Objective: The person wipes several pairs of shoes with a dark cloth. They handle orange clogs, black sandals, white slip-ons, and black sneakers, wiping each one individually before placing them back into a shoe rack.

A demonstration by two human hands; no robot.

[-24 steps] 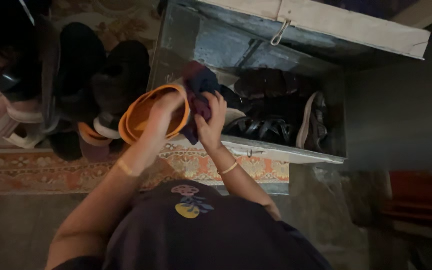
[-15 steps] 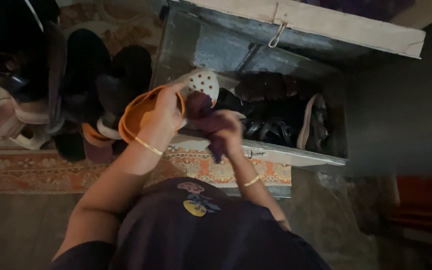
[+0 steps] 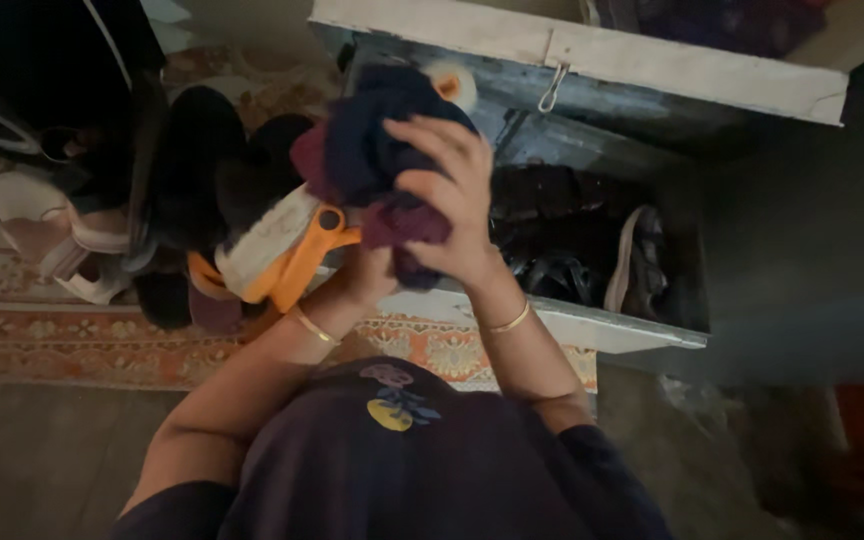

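Up high, both hands grip: right hand (image 3: 452, 190) a navy-maroon cloth (image 3: 372, 150), left hand (image 3: 367, 275) an orange-white clog (image 3: 287, 250).

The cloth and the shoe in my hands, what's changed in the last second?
The right hand lifted the dark cloth up over the shoe and now presses it there. The left hand tilted the shoe, its pale sole facing up. The trunk and the shoes inside stayed put.

The single head-worn camera is looking steeply down from close above the person's torso, facing the open metal trunk (image 3: 592, 330) at 12 o'clock and the patterned rug (image 3: 52, 345) at 9 o'clock.
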